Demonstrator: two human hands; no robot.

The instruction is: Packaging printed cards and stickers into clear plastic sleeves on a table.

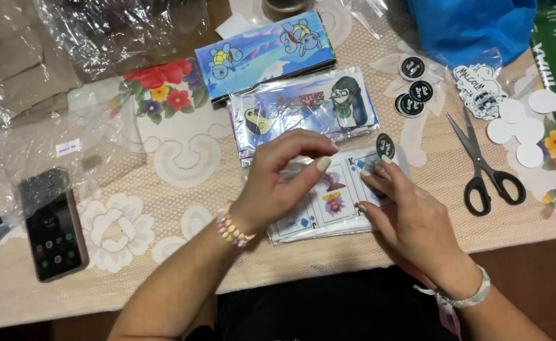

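Note:
A clear plastic packet of playing cards [328, 205] lies on the table in front of me. My left hand [278, 183] rests on its left side, fingers curled over the top edge. On the packet's right side sits my right hand [410, 215], with a small round black sticker [385, 146] held at its fingertips near the packet's upper right corner. Just beyond lies a wrapped pack with cartoon artwork [303, 110], and a blue cartoon pack [265, 53] lies behind that.
Black scissors [486, 167] lie to the right, beside round black stickers [412, 88] and white paper circles [521, 132]. A phone [56, 233] lies at the left under crumpled clear plastic [51, 145]. A blue bag [473, 28] sits at the back right.

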